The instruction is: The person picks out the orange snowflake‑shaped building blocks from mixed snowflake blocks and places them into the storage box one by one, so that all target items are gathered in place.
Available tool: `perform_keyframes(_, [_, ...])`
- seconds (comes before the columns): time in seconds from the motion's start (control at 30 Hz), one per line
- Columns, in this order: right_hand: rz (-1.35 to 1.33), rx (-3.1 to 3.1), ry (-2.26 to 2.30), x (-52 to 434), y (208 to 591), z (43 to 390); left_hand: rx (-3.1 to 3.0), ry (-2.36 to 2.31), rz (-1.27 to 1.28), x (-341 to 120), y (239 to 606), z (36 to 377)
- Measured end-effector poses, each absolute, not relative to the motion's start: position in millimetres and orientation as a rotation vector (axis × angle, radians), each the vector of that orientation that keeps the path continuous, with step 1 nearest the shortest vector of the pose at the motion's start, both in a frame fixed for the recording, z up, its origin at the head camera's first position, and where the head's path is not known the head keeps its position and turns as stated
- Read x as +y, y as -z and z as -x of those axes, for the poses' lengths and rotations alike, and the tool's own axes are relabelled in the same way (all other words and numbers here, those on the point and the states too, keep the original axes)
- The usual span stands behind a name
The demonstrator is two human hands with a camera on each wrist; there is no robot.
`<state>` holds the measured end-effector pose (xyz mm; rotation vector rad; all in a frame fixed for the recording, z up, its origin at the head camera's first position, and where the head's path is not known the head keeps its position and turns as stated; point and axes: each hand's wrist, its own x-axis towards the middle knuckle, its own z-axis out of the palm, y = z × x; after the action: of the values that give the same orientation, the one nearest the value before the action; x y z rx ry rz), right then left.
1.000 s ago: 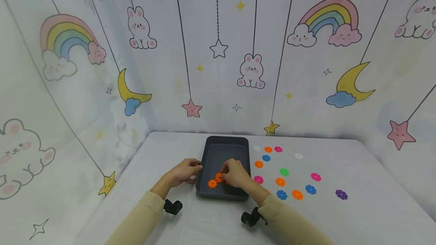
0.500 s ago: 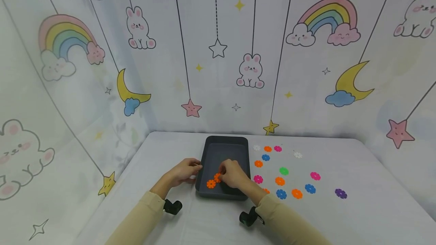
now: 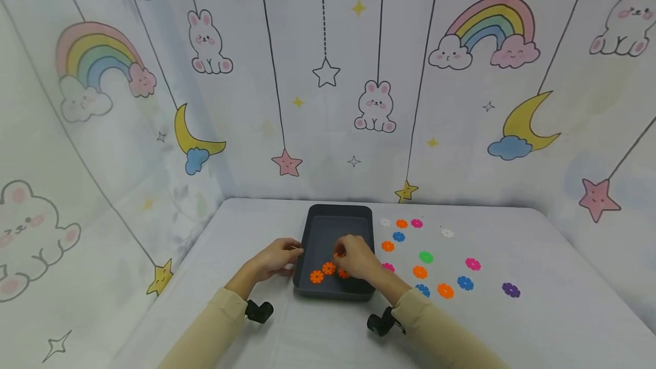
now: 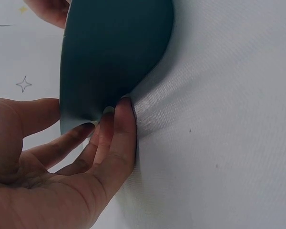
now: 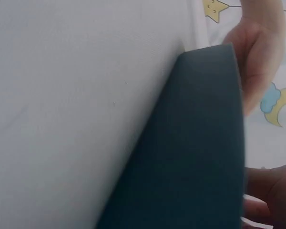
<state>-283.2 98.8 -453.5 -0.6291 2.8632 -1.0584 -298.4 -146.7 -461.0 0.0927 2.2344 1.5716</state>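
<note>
A dark grey rectangular tray [image 3: 340, 296] stands on the white table. My left hand [image 3: 277, 257] holds its left side: in the left wrist view the thumb meets the rim and the fingertips touch the outer wall. My right hand [image 3: 359, 257] is over the inside of the tray, pinching an orange flower-shaped disc [image 3: 336, 255] at its fingertips. Below it, three more orange flower-shaped discs [image 3: 316, 277] lie on the tray's floor, one partly covered by the hand. In the right wrist view the tray's wall hides most of the right hand's fingers.
Right of the tray, several loose flower discs are spread over the table: orange [image 3: 445, 291], blue [image 3: 465, 283], pink [image 3: 473, 264], green [image 3: 426, 257], white [image 3: 447, 233] and purple [image 3: 511, 290]. A printed cloth [image 3: 328, 130] hangs behind the table.
My right hand has shifted slightly up and right within the tray, uncovering an orange disc beneath it; another orange disc now shows at its fingertips. The left hand stays at the tray's side.
</note>
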Motion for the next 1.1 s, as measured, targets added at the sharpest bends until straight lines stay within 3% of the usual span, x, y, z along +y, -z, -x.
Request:
perform_keyframes(0.43, [0.863, 2.789, 1.041, 160.4, 433.4, 267.3, 2.220, -1.577, -0.084, -147.2, 463.2, 301.4])
perform_keyframes(1.1, [0.800, 2.769, 0.837, 285.9, 413.4, 257.3, 2.214, -1.582, -0.093, -146.8, 460.4, 298.2])
